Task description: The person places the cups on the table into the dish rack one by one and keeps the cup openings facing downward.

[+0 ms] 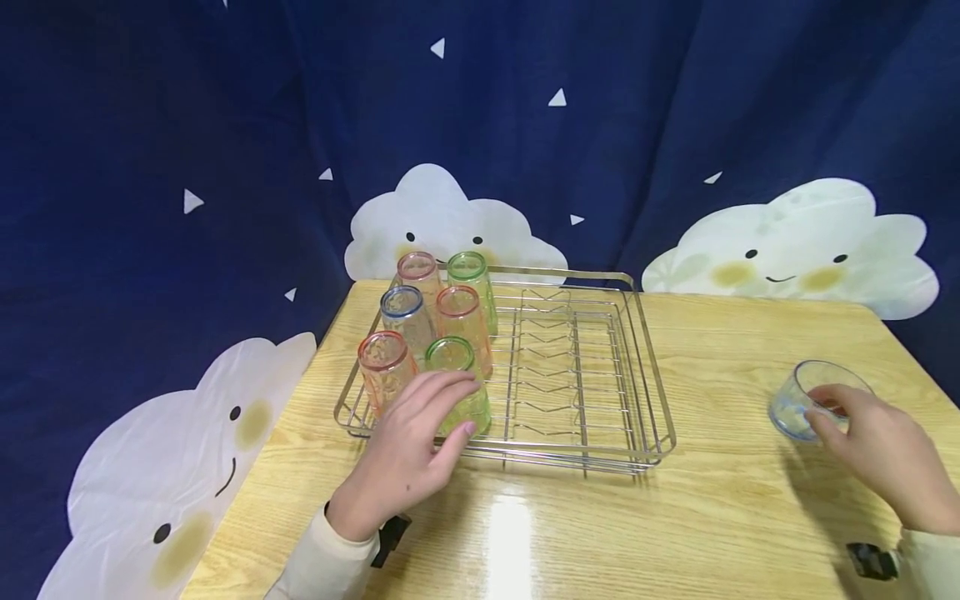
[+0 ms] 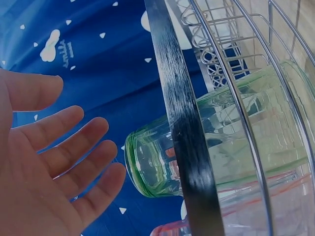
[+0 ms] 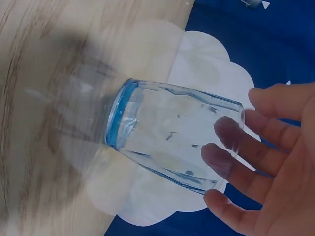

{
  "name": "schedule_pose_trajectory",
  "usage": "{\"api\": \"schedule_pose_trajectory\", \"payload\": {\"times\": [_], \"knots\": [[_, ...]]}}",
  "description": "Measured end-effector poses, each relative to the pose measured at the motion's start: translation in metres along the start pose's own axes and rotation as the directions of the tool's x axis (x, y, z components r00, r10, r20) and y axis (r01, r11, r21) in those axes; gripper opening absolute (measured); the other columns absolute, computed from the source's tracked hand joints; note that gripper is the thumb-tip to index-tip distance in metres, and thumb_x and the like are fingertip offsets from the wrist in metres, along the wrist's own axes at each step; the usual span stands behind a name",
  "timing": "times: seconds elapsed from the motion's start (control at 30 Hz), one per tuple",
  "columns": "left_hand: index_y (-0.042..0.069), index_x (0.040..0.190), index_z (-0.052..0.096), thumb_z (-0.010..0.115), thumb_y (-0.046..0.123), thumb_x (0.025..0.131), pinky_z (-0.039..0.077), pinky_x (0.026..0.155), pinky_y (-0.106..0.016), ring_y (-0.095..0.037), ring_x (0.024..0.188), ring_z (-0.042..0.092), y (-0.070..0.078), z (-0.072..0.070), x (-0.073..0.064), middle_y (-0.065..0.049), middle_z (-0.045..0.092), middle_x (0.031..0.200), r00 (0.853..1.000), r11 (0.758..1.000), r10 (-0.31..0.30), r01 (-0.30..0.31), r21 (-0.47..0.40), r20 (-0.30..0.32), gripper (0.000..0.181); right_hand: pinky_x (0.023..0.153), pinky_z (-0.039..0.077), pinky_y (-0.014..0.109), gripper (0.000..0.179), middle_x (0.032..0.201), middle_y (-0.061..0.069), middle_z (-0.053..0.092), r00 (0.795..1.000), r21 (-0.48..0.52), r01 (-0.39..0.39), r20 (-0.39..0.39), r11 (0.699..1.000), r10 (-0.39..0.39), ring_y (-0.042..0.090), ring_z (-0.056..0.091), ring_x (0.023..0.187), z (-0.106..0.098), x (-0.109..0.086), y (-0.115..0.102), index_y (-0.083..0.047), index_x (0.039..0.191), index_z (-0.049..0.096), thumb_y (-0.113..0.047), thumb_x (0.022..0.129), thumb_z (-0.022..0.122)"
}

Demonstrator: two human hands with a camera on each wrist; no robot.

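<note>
In the head view, a clear blue-tinted glass (image 1: 793, 408) stands upright on the table at the right. My right hand (image 1: 877, 437) is at its rim, fingers spread and loosely bent; in the right wrist view, fingertips (image 3: 229, 130) show through the glass wall and the thumb (image 3: 275, 98) lies apart from the rim. My left hand (image 1: 408, 442) is by the near side of the wire rack (image 1: 551, 448), in front of an upside-down green glass (image 1: 450, 354). In the left wrist view its fingers (image 2: 98, 130) are relaxed, with a gap between them and the green glass.
Several upside-down tinted glasses fill the rack's left half, among them a blue-rimmed glass (image 1: 402, 304) and a red-rimmed glass (image 1: 383, 354). Zigzag wires cross the rack's right half. A dark blue curtain (image 1: 480, 108) with clouds hangs behind the wooden table (image 1: 720, 500).
</note>
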State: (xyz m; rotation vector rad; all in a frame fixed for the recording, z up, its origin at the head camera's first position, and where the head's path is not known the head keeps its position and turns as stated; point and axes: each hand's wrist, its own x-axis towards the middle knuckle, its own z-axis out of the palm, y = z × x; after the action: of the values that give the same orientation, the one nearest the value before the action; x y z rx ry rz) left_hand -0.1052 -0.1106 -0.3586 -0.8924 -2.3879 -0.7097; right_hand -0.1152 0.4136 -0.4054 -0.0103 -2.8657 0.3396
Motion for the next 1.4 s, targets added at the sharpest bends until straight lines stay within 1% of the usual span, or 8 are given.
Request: {"api": "schedule_pose_trajectory", "payload": {"times": [0.13,0.4,0.63,0.8,0.9,1.03,1.23,1.4], "knots": [[0.009,0.128,0.064,0.069,0.018,0.088,0.049,0.106,-0.041,-0.021,0.125,0.057,0.000,0.001,0.000,-0.006,0.065,0.131,1.000,1.000,-0.001,0.001,0.001,0.002,0.041,0.059,0.046,0.057,0.034,0.101,0.035,0.066,1.000,-0.014,-0.003,0.008,1.000,0.003,0.051,0.063,0.080,0.003,0.001,0.004,0.012,0.114,0.058,-0.009,0.088,0.066],[0.009,0.127,0.064,0.067,0.020,0.089,0.047,0.108,-0.041,-0.021,0.126,0.057,0.001,0.002,-0.001,-0.006,0.065,0.131,1.000,1.000,-0.002,0.002,-0.006,0.011,0.040,0.054,0.047,0.058,0.023,0.087,0.029,0.071,0.998,-0.033,0.058,-0.017,0.998,-0.058,0.046,0.065,0.067,0.012,0.001,0.011,0.008,0.102,0.066,-0.004,0.083,0.070],[0.009,0.127,0.064,0.066,0.020,0.089,0.046,0.110,-0.039,-0.020,0.125,0.057,0.001,0.002,-0.001,-0.006,0.065,0.130,1.000,1.000,0.002,-0.002,-0.017,0.009,0.040,0.050,0.042,0.057,0.024,0.086,0.030,0.070,0.999,-0.021,-0.001,-0.035,1.000,0.000,0.050,0.061,0.062,0.012,-0.001,0.011,0.006,0.102,0.067,-0.006,0.082,0.073],[0.008,0.126,0.064,0.066,0.019,0.089,0.047,0.109,-0.039,-0.020,0.124,0.058,0.001,0.003,-0.001,-0.006,0.065,0.130,1.000,1.000,0.003,-0.003,-0.022,0.004,0.039,0.044,0.038,0.047,0.023,0.082,0.029,0.070,0.997,-0.022,-0.007,-0.083,1.000,0.005,0.042,0.058,0.053,0.011,-0.003,0.010,0.007,0.102,0.067,-0.005,0.083,0.071],[0.007,0.125,0.065,0.067,0.019,0.089,0.048,0.108,-0.040,-0.021,0.124,0.058,0.002,0.003,-0.001,-0.006,0.065,0.130,1.000,1.000,0.007,-0.007,-0.022,0.002,0.039,0.042,0.035,0.041,0.021,0.080,0.029,0.070,0.993,-0.023,0.002,-0.119,1.000,-0.004,0.030,0.053,0.046,0.011,-0.004,0.009,0.008,0.100,0.067,-0.003,0.083,0.071],[0.008,0.125,0.065,0.067,0.019,0.089,0.048,0.108,-0.039,-0.020,0.123,0.058,0.002,0.003,0.000,-0.005,0.065,0.130,1.000,1.000,0.002,-0.002,-0.021,0.010,0.039,0.039,0.031,0.037,0.020,0.081,0.030,0.070,0.982,-0.033,0.043,-0.182,0.999,-0.049,0.020,0.045,0.041,0.009,-0.005,0.006,0.008,0.099,0.067,-0.001,0.082,0.070],[0.007,0.124,0.065,0.069,0.018,0.087,0.048,0.107,-0.038,-0.019,0.122,0.059,0.002,0.003,0.001,-0.005,0.066,0.128,1.000,1.000,0.011,-0.011,-0.023,-0.007,0.039,0.038,0.032,0.042,0.018,0.079,0.031,0.069,0.953,-0.059,0.109,-0.278,0.992,-0.121,0.030,0.048,0.039,-0.001,-0.003,-0.006,0.007,0.096,0.068,0.001,0.080,0.072],[0.009,0.125,0.065,0.067,0.019,0.089,0.047,0.108,-0.036,-0.018,0.122,0.059,0.003,0.003,0.001,-0.004,0.066,0.128,1.000,1.000,0.011,-0.011,-0.025,-0.016,0.037,0.038,0.026,0.032,0.016,0.079,0.029,0.070,0.925,-0.061,0.159,-0.341,0.985,-0.170,0.008,0.037,0.038,-0.012,-0.003,-0.021,0.005,0.096,0.069,-0.001,0.081,0.072]]}}
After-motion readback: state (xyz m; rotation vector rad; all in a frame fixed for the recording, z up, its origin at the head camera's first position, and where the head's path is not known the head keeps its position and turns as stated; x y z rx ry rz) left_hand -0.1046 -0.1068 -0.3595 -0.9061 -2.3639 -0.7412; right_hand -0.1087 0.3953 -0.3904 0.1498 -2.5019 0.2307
